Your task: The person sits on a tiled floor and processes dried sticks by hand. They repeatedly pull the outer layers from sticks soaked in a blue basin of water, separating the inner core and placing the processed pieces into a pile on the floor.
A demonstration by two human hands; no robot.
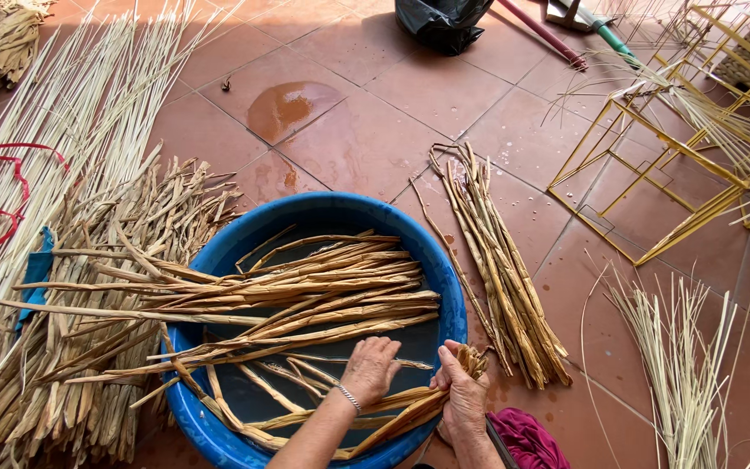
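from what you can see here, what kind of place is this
Probably a home weaving or basketry work area on a tiled floor: a blue basin of soaking reed strips, dried stalk bundles around it, and yellow wire frames awaiting weaving.

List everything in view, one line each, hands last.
basin: one, blue, centre floor, water inside
soaking stalks: many, tan, across the basin
wet bundle: one, tan, right of basin
dry stalk pile: one, tan, left of basin
thin reeds: many, pale, upper left
wire frames: several, yellow, upper right
black bag: one, top centre
cloth: one, magenta, bottom right
left hand: on stalks in basin
right hand: gripping stalk ends at rim
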